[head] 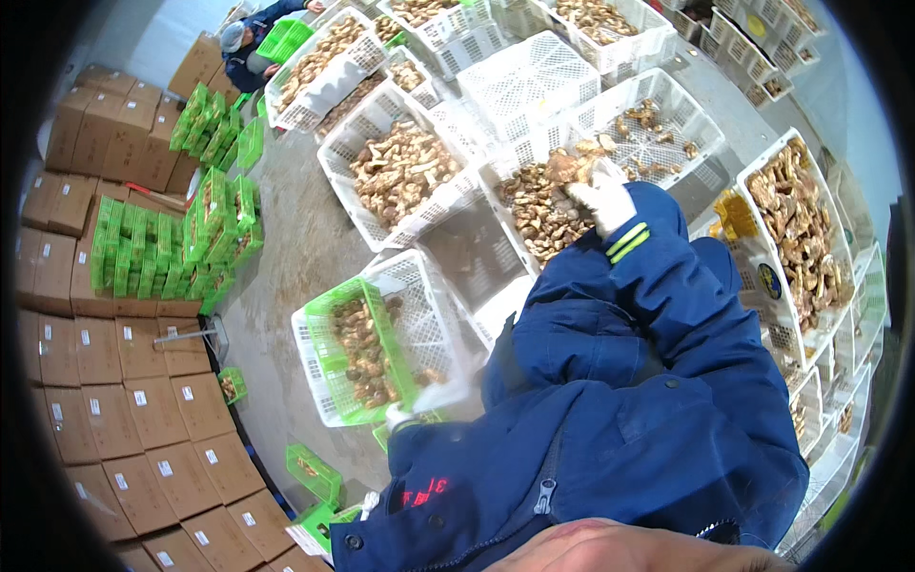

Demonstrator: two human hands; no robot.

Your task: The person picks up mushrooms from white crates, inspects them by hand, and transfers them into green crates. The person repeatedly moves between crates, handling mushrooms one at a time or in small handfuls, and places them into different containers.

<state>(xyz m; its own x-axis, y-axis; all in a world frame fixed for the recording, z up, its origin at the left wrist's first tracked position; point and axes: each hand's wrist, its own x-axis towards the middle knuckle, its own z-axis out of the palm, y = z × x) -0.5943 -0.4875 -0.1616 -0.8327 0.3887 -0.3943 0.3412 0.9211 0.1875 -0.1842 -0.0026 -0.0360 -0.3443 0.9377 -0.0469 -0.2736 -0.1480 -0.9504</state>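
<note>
My right hand (609, 199), in a white glove, is over a white plastic crate of small brown mushrooms (547, 207). Larger pale-brown mushrooms (570, 166) are in its fingers, at the join with a neighbouring white crate (686, 107) holding a few scattered mushrooms. Down at the left, my left hand (397, 416), also white-gloved, is at the near corner of a green plastic basket (389, 336) of mushrooms. Most of that hand is hidden by my navy jacket, so its grip is unclear. The basket sits in a white crate (436, 314) with a few loose mushrooms.
A mushroom-filled white crate (343, 161) stands ahead, beside an upturned white crate (529, 79). More filled crates (758, 193) are stacked at my right. Green baskets (129, 250) and cardboard boxes (136, 407) line the left side. Another person (246, 43) handles green baskets at upper left.
</note>
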